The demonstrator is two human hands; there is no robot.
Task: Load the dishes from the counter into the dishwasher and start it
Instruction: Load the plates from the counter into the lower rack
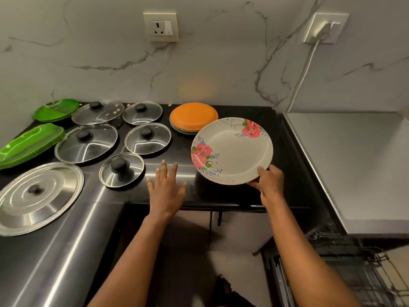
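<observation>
The right hand (271, 182) pinches the near rim of a floral plate (232, 151), thumb on the top face and fingers curled underneath. The plate is white with 2 pink roses and is tilted, its face turned up toward the camera, over the right part of the black counter (181, 151). Whether its far edge touches the counter cannot be told. The left hand (167, 187) is spread flat, palm down, with straight fingers and nothing in it, over the front of the counter to the left of the plate.

Just left of that hand lies the smallest glass lid (121, 169) with a black knob. Beyond it 4 larger glass lids (147, 138) lie in 2 rows toward the wall. A wide steel lid (39, 198) rests at the near left. At the far left are 2 stacks of green plates (31, 142).

Behind the floral plate sits an orange plate (193, 116) on top of a short stack, its front edge hidden by the held plate.

At the lower right, below counter level, a dark wire dishwasher rack (354, 262) is pulled out. On the marble wall are a socket (161, 26) and, to the right, a white plug (325, 27) with its cable (305, 69) running down.
</observation>
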